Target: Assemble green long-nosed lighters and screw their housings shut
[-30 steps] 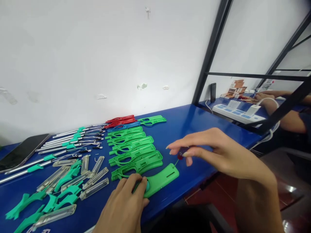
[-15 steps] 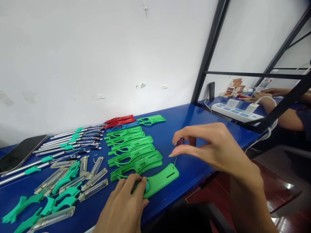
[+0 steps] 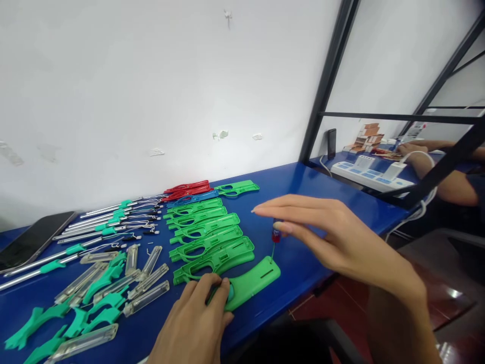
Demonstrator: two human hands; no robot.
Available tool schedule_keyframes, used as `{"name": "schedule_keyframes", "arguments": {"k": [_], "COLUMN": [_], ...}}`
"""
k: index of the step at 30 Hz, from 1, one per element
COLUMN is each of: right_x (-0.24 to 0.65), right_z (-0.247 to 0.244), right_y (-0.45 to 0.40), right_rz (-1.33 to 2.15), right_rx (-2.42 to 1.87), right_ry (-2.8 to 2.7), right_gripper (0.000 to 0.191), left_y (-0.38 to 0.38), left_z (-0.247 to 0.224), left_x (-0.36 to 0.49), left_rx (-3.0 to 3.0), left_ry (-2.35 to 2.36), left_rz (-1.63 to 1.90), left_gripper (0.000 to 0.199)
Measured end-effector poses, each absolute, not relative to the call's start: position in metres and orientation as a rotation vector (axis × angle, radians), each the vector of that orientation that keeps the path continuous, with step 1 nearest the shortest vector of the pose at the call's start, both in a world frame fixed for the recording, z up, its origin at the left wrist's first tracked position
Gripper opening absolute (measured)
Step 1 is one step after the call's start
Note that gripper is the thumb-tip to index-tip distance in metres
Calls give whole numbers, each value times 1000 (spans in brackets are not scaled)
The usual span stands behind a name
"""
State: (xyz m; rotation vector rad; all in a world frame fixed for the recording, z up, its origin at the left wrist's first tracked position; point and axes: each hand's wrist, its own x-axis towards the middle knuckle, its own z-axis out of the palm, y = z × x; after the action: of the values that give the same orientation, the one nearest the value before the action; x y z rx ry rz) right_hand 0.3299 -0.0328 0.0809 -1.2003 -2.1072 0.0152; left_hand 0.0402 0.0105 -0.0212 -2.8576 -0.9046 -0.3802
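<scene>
My left hand [image 3: 199,318] grips the trigger end of a green lighter casing [image 3: 254,282], holding it down on the blue table. A small screwdriver [image 3: 276,235] with a dark red and blue handle stands upright, its tip at the hole in the casing's far end. My right hand [image 3: 322,230] has its thumb against that handle and its straightened fingers over the top. Beyond my left hand lie several green casing halves [image 3: 206,237] in a row, with a blue one [image 3: 192,197] and red ones [image 3: 186,190] behind.
At left are clear fluid tanks [image 3: 146,301], teal triggers [image 3: 104,316], metal lighter tubes with wires [image 3: 71,250] and a phone [image 3: 36,235]. A black metal frame [image 3: 322,91] rises at right. Past it are a power strip [image 3: 371,176] and another person's arms [image 3: 450,177].
My right fingers have straightened from a curled pinch around the screwdriver handle, so more of the handle shows. My left hand and the casing have stayed in place.
</scene>
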Motion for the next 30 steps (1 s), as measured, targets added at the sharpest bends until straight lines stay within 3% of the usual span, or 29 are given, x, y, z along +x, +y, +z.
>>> {"name": "schedule_keyframes", "arguments": {"k": [3,5,9,18,21,26,30], "right_x": [330,330,328,322,324,331,331], "right_z": [81,81,80,82,80,81,82], "right_y": [-34,-31,-24,-27,-29,-31,-27], "right_rz": [203,285,239,141,98,310,326], "right_rx": [-1119,-1108,-1116,-1214,-1208,-1155,-1155], "right_ry": [-2097,-2050,-2013,-1988,-2015,-2019,-1967], "right_gripper": [34,27,9,3,5,28,15], "left_y": [11,10,10,9,10,10,9], "left_z": [-19,-19,-21,-21,-22,-21,-20], "left_x": [40,41,43,40,40,42,42], "left_rx": [-2847,-2857,-2870,-2842,-2835,-2828,-2834], "left_ry": [-878,-881,-932,-915,-905,-884,-870], "left_rz": [-376,-375,-368,-383,-389,-409,-419], "left_gripper": [49,48,50,46,47,46,45]}}
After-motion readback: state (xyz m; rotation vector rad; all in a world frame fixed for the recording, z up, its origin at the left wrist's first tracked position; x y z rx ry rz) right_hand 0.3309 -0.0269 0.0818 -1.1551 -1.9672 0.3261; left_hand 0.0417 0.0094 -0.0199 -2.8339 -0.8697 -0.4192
